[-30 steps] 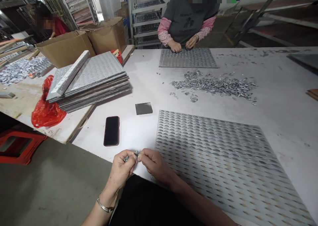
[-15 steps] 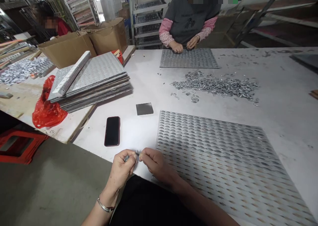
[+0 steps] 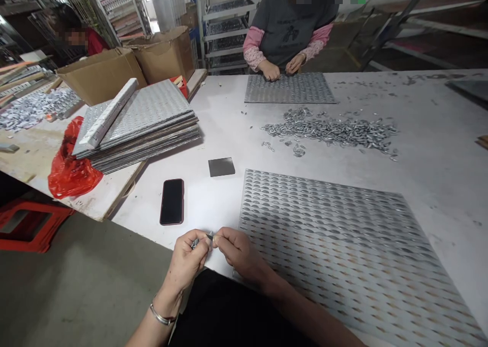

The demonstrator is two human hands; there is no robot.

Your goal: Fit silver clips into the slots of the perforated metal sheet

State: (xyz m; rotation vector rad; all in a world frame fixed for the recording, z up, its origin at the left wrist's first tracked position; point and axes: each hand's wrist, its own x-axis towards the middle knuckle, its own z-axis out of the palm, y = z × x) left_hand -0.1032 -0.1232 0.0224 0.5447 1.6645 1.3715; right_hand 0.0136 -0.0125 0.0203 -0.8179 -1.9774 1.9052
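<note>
My left hand (image 3: 189,253) is closed around several small grey leaf-shaped pieces (image 3: 194,243), over the table's near edge. Between its thumb and finger and those of my right hand (image 3: 234,248), which is closed too, a small dark piece (image 3: 210,236) is pinched. Right of my hands lies a large patterned panel (image 3: 324,225); its far part bears rows of grey leaf shapes, its near part shows brownish marks. Farther back a loose pile of grey leaf-shaped pieces (image 3: 331,132) is spread on the white table (image 3: 221,118).
A phone (image 3: 172,201) and a small dark plate (image 3: 221,167) lie left of the panel. Stacked panels (image 3: 145,118), a red bag (image 3: 72,171) and cardboard boxes (image 3: 101,75) are at the left. Across the table, a person's hands (image 3: 271,71) work on another panel (image 3: 290,90).
My hands stay nearly in place, still pinching the small piece. The view has shifted very slightly.
</note>
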